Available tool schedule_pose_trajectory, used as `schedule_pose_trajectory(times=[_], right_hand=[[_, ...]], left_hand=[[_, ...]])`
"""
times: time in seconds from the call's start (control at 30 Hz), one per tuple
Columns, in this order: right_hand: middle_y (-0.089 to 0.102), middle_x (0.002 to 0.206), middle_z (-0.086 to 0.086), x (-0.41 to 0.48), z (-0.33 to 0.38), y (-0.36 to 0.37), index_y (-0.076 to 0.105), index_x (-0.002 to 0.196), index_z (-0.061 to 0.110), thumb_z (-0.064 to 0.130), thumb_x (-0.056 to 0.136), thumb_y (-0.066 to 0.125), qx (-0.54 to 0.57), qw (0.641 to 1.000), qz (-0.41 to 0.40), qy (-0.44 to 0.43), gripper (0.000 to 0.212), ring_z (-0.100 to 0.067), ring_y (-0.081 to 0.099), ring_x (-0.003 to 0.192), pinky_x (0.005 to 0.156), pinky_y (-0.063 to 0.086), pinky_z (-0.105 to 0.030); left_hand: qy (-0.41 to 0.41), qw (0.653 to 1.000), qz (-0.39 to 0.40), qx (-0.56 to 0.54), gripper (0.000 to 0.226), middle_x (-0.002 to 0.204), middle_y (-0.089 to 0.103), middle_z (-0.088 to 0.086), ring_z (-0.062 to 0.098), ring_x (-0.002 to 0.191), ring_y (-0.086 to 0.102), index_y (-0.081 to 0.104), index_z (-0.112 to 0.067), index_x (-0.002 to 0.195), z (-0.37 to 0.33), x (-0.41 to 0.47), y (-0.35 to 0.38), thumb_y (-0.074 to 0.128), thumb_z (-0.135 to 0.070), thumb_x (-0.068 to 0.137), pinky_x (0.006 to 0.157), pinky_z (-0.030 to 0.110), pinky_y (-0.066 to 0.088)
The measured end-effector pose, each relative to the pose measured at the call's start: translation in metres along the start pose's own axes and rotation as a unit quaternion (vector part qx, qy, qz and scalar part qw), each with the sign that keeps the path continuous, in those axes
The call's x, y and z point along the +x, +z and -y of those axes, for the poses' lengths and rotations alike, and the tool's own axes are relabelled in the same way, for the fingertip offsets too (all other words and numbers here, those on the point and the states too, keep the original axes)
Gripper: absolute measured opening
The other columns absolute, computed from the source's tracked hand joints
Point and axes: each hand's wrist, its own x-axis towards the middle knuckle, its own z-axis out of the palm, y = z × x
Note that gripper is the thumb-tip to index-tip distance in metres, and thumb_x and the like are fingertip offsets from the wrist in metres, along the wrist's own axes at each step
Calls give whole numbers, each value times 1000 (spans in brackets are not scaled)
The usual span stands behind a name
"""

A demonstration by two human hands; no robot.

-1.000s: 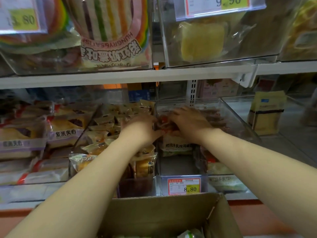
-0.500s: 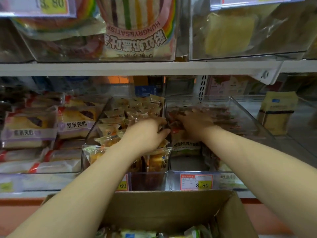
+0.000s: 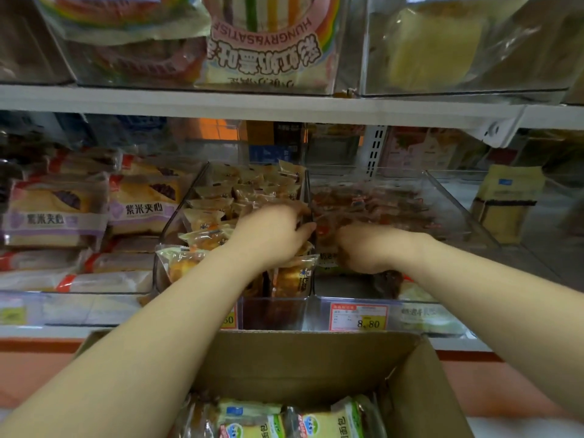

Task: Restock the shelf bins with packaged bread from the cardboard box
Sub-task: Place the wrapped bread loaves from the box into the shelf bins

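Both my hands reach into the clear shelf bin (image 3: 455,213) that holds a row of red-brown bread packets (image 3: 373,207). My left hand (image 3: 271,232) comes over the divider wall from the neighbouring bin, and its thumb and fingertips pinch the front packet of the row. My right hand (image 3: 369,248) lies knuckles up at the front of the same row, fingers curled down round a packet that it mostly hides. The open cardboard box (image 3: 316,358) stands below my forearms, with several green and yellow bread packets (image 3: 319,422) inside.
A clear bin (image 3: 177,216) left of the divider is full of small yellowish bread packs. Purple-label loaves (image 3: 142,207) are stacked further left. A lone yellow pack (image 3: 505,200) stands in the right bin. The upper shelf edge (image 3: 284,105) carries more bins. A price tag (image 3: 358,317) reads 8.80.
My view has tilted down, so the packets in the box now show. My right hand has drawn back toward the bin's front; my left hand stays at the divider.
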Motion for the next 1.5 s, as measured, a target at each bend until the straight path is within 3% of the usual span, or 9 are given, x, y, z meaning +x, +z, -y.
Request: schedule_pose_trajectory(times=[0.27,0.43,0.67,0.8,0.97,1.13,1.27,1.4,1.5], right_hand=[[59,101,-3,-3,2,4,50,130,17,9,91,52,8,999,-38,8,40,-19,55,83,67,46,-25],[65,118,-1,-53,14,1,54,129,30,25,91,51,-3,975,-219,-41,39,-23,62,101,80,54,-35],[70,92,11,-121,77,36,68,113,24,27,86,66,98,930,-339,-107,27,-12,66,84,70,41,-21],[68,99,13,-121,122,59,65,113,29,34,89,61,148,959,-221,-98,25,-9,62,93,75,49,-25],[68,108,7,-97,180,98,66,114,24,32,89,62,201,972,-35,-113,26,-8,60,97,86,47,-23],[66,105,-5,-80,220,125,48,131,11,29,90,64,415,905,89,-31,48,-19,68,89,77,53,-33],[56,99,-4,-65,244,143,24,146,7,31,87,67,486,865,109,62,77,-30,65,91,79,54,-44],[55,120,-11,-53,257,161,34,131,11,40,71,81,505,852,99,99,81,-26,63,94,63,59,-41],[59,93,-11,-55,261,172,46,118,5,40,68,84,526,833,134,109,72,-23,62,69,51,50,-30]], left_hand=[[3,1000,-6,29,38,126,59,4,24,117,54,52,-25,130,-4,-6,-6,43,-42,97,102,46,41],[55,991,-112,44,33,126,57,-5,15,116,54,54,-28,128,-3,-49,-26,45,-35,97,107,45,35],[39,989,-141,9,24,110,67,-7,15,97,63,65,-24,114,51,-169,-34,57,-26,92,82,32,49],[-33,998,-49,3,29,119,62,-9,12,109,57,58,-29,123,76,-214,-35,53,-34,94,92,32,47],[-61,998,11,17,35,129,57,-9,13,112,53,53,-31,129,96,-241,-31,51,-38,95,88,29,42],[-71,997,23,-17,37,133,55,-4,16,120,51,50,-28,132,115,-248,-31,52,-35,96,95,33,43],[-70,997,28,-15,39,137,53,-2,17,125,49,48,-26,135,129,-247,-32,52,-30,97,97,33,41],[-65,997,23,-29,40,137,52,0,18,125,48,47,-23,137,135,-249,-30,52,-27,97,98,32,40],[-63,997,24,-32,41,137,52,0,19,123,49,46,-23,138,137,-251,-27,52,-27,97,96,31,41]])
